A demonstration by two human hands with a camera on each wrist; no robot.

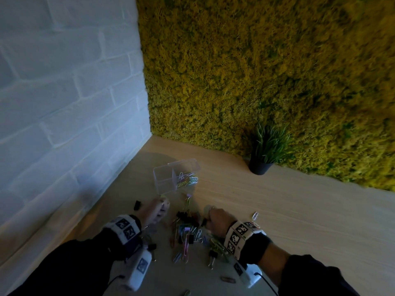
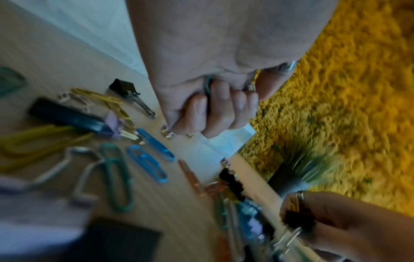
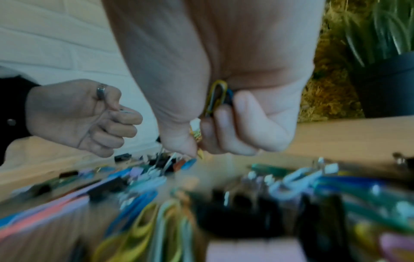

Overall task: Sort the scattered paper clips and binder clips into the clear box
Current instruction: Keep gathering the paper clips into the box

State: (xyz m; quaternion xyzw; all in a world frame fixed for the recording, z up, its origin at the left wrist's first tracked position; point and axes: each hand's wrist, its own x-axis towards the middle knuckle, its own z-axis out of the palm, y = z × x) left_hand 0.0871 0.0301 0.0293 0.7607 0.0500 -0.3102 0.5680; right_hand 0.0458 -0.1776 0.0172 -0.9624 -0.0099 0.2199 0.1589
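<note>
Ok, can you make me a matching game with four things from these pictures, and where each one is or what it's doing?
Things:
1. clear box
2. plant pot
3. left hand
4. lone black binder clip

Places or states:
A. against the mossy green wall
B. curled round a green paper clip
C. on the table near the white brick wall, left of the left hand
D. has colourful paper clips in its right compartment

Pairs: 1-D, 2-A, 3-B, 4-C
</note>
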